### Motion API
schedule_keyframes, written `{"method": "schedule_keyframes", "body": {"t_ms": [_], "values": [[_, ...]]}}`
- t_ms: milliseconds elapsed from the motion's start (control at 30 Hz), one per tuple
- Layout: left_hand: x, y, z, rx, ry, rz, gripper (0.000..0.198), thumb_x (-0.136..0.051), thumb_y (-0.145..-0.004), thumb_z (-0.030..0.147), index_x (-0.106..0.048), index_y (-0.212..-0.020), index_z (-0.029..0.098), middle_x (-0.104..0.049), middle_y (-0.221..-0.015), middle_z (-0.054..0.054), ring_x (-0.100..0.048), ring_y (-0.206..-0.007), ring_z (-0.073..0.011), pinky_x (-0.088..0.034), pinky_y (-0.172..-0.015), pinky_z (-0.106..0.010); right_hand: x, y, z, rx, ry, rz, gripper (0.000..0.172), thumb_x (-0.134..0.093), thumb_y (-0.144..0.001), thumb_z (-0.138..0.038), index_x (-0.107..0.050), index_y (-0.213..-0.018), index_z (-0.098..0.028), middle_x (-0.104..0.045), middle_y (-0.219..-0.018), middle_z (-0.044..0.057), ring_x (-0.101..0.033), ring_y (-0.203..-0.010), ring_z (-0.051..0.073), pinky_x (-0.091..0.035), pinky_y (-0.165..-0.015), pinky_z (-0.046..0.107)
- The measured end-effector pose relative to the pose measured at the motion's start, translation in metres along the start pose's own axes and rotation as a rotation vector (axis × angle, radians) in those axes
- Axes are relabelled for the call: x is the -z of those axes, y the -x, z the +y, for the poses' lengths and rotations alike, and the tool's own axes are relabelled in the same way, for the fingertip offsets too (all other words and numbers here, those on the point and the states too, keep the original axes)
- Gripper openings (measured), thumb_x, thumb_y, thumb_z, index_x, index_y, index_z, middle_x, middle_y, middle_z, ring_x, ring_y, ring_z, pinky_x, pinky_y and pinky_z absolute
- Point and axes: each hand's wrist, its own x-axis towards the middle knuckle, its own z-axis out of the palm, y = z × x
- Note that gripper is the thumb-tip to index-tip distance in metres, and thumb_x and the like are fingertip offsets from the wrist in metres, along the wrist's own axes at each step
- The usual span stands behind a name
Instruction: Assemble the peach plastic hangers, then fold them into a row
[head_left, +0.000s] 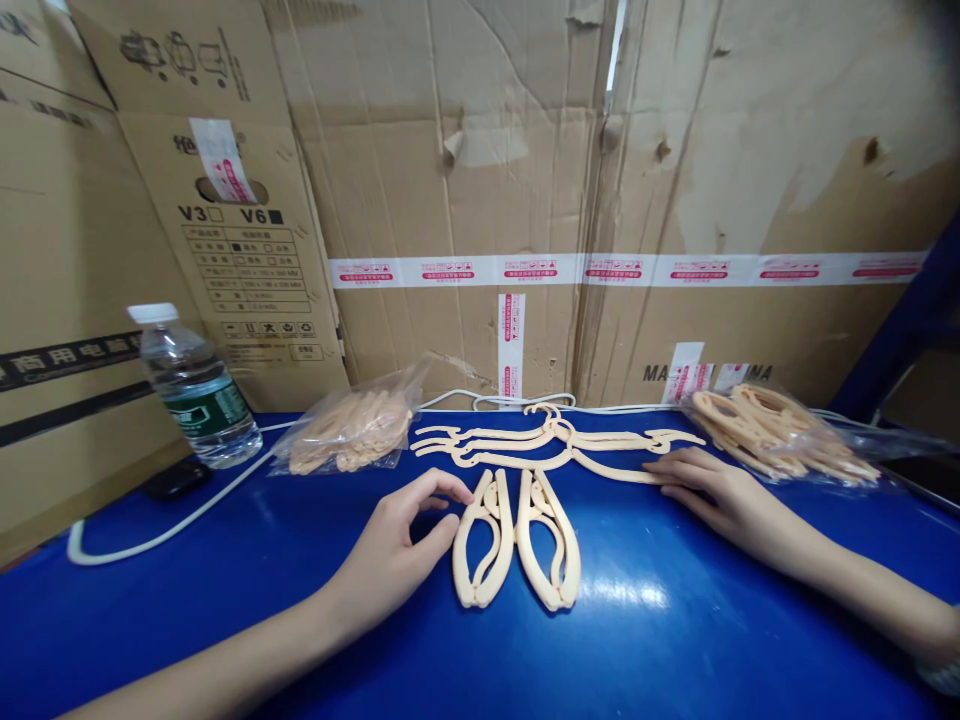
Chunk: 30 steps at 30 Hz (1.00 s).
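Note:
Two beige folding hangers lie folded side by side on the blue table: a left one [504, 550] and a right one [571, 570]. My left hand [409, 535] is at the outer edge of the left one, index fingertip against it, thumb and finger apart. Behind them, several unfolded hangers [517, 461] lie stacked with their hooks pointing away from me. My right hand [712, 495] has its fingers and thumb around the right arm tip of the nearest unfolded hanger. The fingers cover that tip.
Clear plastic bags of folded hangers lie at the left [352, 430] and right [780, 435]. A water bottle [199, 400] stands at the left beside a small black object [176, 480]. A white cable [172, 535] crosses the table. Cardboard [465, 200] walls the back.

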Motion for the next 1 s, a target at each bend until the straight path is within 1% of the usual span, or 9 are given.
{"method": "schedule_keyframes", "body": {"t_ms": [167,300,400,567,700,767,867,933,1000], "values": [[0.000,0.000,-0.001,-0.006,0.001,0.010,0.015,-0.049,-0.086,0.019,-0.062,-0.094,0.022,-0.067,-0.098,-0.001,-0.063,-0.099,-0.0195,-0.048,-0.094,-0.040,0.002,-0.002,-0.004,-0.026,-0.032,0.009,0.042,-0.043,-0.097,-0.053,-0.067,-0.091,-0.019,-0.067,-0.094,0.011,-0.065,-0.088,0.025,-0.056,-0.078,0.040],[-0.001,0.000,-0.001,0.007,0.029,0.028,0.014,-0.049,-0.086,0.021,-0.061,-0.093,0.022,-0.067,-0.097,-0.001,-0.063,-0.098,-0.0198,-0.049,-0.094,-0.040,0.003,-0.002,-0.008,-0.099,-0.069,-0.014,0.035,-0.045,-0.097,-0.049,-0.062,-0.089,-0.020,-0.066,-0.088,0.009,-0.064,-0.076,0.022,-0.054,-0.068,0.035],[-0.002,0.001,0.002,0.021,0.068,0.040,0.013,-0.050,-0.085,0.022,-0.061,-0.092,0.021,-0.067,-0.097,-0.002,-0.064,-0.098,-0.0203,-0.050,-0.093,-0.040,0.005,-0.001,-0.012,-0.147,-0.102,0.004,0.033,-0.045,-0.097,-0.049,-0.058,-0.088,-0.020,-0.066,-0.083,0.006,-0.063,-0.070,0.021,-0.052,-0.062,0.032],[-0.002,0.001,0.007,0.083,0.178,0.065,0.015,-0.055,-0.081,0.027,-0.062,-0.092,0.020,-0.068,-0.098,-0.006,-0.064,-0.100,-0.0227,-0.052,-0.093,-0.041,0.012,-0.001,-0.020,-0.151,-0.131,0.161,0.032,-0.050,-0.093,-0.051,-0.057,-0.087,-0.021,-0.065,-0.078,0.005,-0.062,-0.067,0.021,-0.050,-0.059,0.031],[-0.002,-0.002,0.002,0.179,0.287,0.115,0.031,-0.061,-0.076,0.029,-0.060,-0.105,0.019,-0.067,-0.113,-0.011,-0.062,-0.109,-0.0267,-0.049,-0.098,-0.047,0.019,0.000,-0.029,-0.189,-0.129,0.266,0.033,-0.053,-0.091,-0.054,-0.059,-0.092,-0.021,-0.068,-0.083,0.008,-0.065,-0.073,0.023,-0.052,-0.062,0.031],[-0.003,-0.003,-0.001,0.230,0.338,0.137,0.044,-0.063,-0.074,0.030,-0.055,-0.116,0.019,-0.062,-0.124,-0.013,-0.061,-0.112,-0.0282,-0.046,-0.101,-0.050,0.021,0.001,-0.035,-0.198,-0.129,0.305,0.034,-0.054,-0.090,-0.053,-0.060,-0.096,-0.020,-0.068,-0.087,0.008,-0.066,-0.075,0.023,-0.053,-0.063,0.029],[-0.005,-0.003,-0.004,0.291,0.432,0.171,0.059,-0.064,-0.076,0.032,-0.041,-0.129,0.020,-0.049,-0.140,-0.017,-0.059,-0.116,-0.0282,-0.044,-0.104,-0.050,0.021,0.003,-0.046,-0.172,-0.128,0.284,0.030,-0.055,-0.091,-0.048,-0.061,-0.100,-0.020,-0.068,-0.088,0.007,-0.066,-0.074,0.022,-0.052,-0.058,0.026],[-0.008,-0.002,-0.003,0.323,0.471,0.195,0.062,-0.064,-0.078,0.035,-0.036,-0.131,0.020,-0.038,-0.147,-0.018,-0.059,-0.117,-0.0279,-0.044,-0.104,-0.048,0.020,0.004,-0.052,-0.145,-0.140,0.246,0.025,-0.054,-0.093,-0.043,-0.061,-0.101,-0.021,-0.068,-0.090,0.007,-0.066,-0.076,0.021,-0.052,-0.058,0.025],[-0.010,-0.001,0.000,0.339,0.480,0.217,0.063,-0.066,-0.078,0.036,-0.035,-0.130,0.021,-0.033,-0.150,-0.017,-0.060,-0.115,-0.0274,-0.046,-0.102,-0.046,0.018,0.006,-0.057,-0.104,-0.165,0.209,0.020,-0.053,-0.095,-0.038,-0.060,-0.103,-0.021,-0.067,-0.093,0.008,-0.066,-0.080,0.021,-0.054,-0.063,0.025]]}}
